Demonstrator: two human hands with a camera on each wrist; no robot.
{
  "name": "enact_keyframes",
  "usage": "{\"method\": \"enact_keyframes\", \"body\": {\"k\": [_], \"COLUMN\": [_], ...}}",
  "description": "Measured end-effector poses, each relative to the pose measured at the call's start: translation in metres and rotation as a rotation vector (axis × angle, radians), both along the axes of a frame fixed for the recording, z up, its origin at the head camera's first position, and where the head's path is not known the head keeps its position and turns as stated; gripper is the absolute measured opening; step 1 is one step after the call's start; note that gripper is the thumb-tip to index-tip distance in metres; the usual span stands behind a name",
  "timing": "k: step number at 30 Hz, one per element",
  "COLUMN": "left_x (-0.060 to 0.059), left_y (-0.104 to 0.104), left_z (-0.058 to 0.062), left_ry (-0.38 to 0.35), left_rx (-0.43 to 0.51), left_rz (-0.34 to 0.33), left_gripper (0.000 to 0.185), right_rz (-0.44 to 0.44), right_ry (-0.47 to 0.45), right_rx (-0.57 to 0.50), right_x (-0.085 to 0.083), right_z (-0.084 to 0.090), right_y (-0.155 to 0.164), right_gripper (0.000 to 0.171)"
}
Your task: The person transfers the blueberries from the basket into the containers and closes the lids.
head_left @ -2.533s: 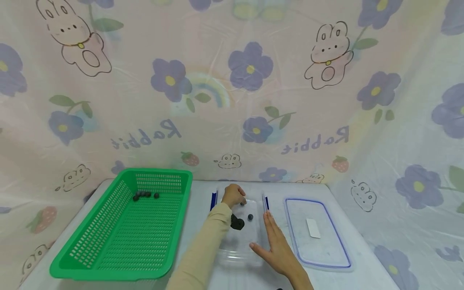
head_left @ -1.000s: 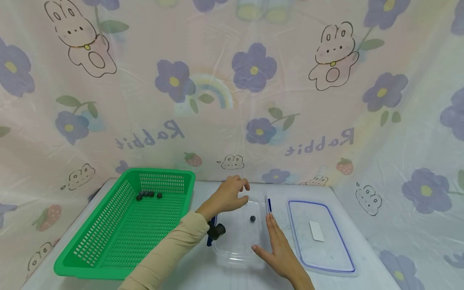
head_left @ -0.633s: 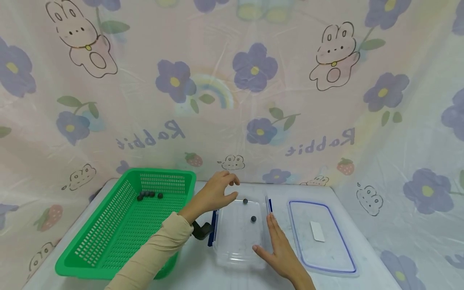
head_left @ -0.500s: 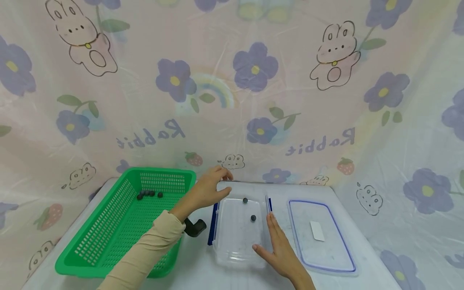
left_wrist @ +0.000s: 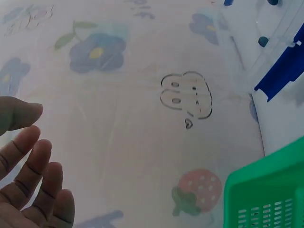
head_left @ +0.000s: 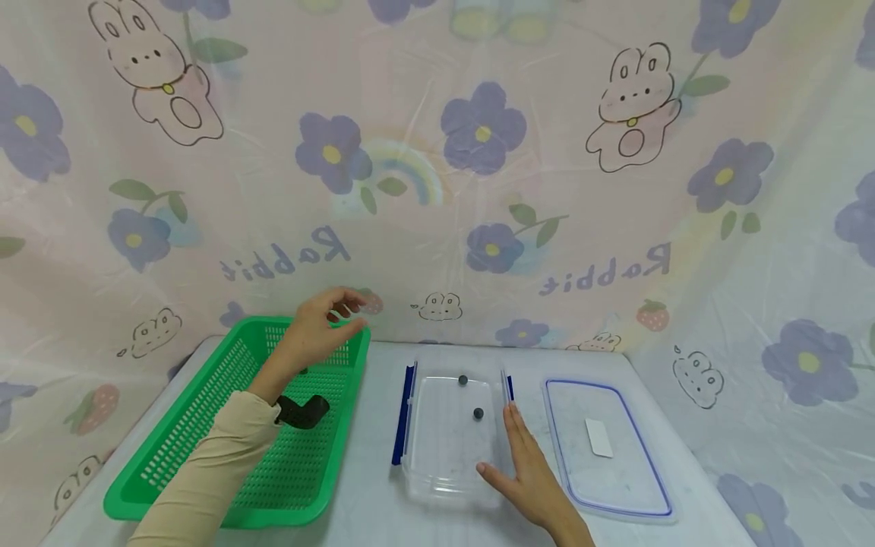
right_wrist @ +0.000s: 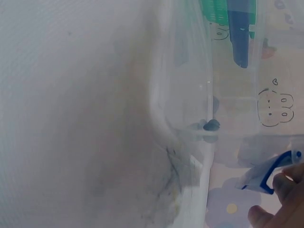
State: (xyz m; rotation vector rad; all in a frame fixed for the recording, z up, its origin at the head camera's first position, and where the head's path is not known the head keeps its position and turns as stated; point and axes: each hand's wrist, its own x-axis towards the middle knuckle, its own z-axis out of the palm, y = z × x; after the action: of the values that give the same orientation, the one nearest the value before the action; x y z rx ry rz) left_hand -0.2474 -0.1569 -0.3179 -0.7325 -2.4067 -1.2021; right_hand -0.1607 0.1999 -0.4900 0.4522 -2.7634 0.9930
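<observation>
My left hand [head_left: 316,330] is raised over the back of the green basket [head_left: 335,441], fingers loosely curled and nothing between them. It hides most of the basket's dark round berries; one berry [head_left: 304,371] shows beneath it. Two more, blueberry-like, lie in the clear plastic container [head_left: 447,456]: a back berry [head_left: 462,380] and a middle berry [head_left: 478,413]. My right hand [head_left: 522,467] rests along the container's right side, fingers extended, fingertips at the blue-edged clasp flap [head_left: 509,387]. In the right wrist view its fingers are beside that flap [right_wrist: 268,175].
A clear lid [head_left: 608,456] with a blue seal and white label lies right of the container. The left clasp flap [head_left: 403,418] stands folded out toward the basket. A patterned curtain [head_left: 410,228] hangs behind the white table [head_left: 369,471].
My left hand has let go of a berry at the container's back, lifted away and moved left over the basket. My right hand has stayed at the container's side.
</observation>
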Motion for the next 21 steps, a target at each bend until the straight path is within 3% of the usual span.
{"method": "enact_keyframes", "body": {"k": [7, 17, 21], "left_x": [-0.01, -0.03, -0.031], "left_y": [-0.032, -0.062, -0.065], "left_z": [0.0, -0.026, -0.029], "left_ry": [-0.134, -0.253, -0.291], "left_rx": [0.13, 0.396, 0.455], "left_rz": [0.056, 0.152, 0.189], "left_gripper": [0.029, 0.035, 0.033], "right_rz": [0.0, -0.012, -0.017], "right_ry": [0.006, -0.002, -0.007], "right_rx": [0.0, -0.013, -0.019], "right_x": [0.0, -0.001, -0.001], "right_z": [0.0, -0.003, -0.002], "right_y": [-0.001, -0.001, -0.001], "right_gripper": [0.096, 0.097, 0.098]}}
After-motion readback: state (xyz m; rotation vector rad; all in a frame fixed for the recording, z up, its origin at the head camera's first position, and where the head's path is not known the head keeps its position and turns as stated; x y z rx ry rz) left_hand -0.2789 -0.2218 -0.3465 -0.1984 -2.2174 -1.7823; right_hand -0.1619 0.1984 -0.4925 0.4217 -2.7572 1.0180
